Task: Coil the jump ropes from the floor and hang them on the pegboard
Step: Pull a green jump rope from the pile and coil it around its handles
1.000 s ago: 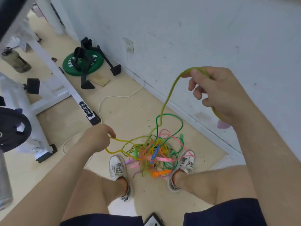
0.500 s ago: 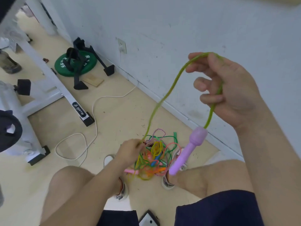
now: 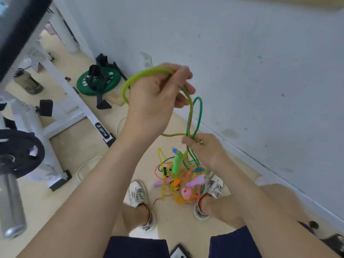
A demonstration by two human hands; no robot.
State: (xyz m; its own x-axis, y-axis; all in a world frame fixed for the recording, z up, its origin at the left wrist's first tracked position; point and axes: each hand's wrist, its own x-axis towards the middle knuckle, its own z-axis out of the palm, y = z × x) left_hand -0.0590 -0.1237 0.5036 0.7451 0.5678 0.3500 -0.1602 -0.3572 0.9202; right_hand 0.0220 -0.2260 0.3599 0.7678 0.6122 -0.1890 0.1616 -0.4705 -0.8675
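Upper middle of frame, left hand [image 3: 156,101]: curled round a loop of the yellow-green rope [image 3: 134,77].
Just below it, right hand [image 3: 206,153]: pinched on the yellow-green rope and a dark green rope [image 3: 200,112].
Lower centre, rope tangle [image 3: 178,177]: heaped on the floor [image 3: 83,146] between the shoes [image 3: 136,192].

One view only: a wide-angle camera worn on the head. It faces forward and steeply down, along the forearms. Left hand [image 3: 154,101] and right hand [image 3: 208,153] sit close, mid-frame; jump ropes [image 3: 178,175] on the floor [image 3: 83,146] lie farther off. Wall [image 3: 260,71] fills the upper right, its base running diagonally across the frame.
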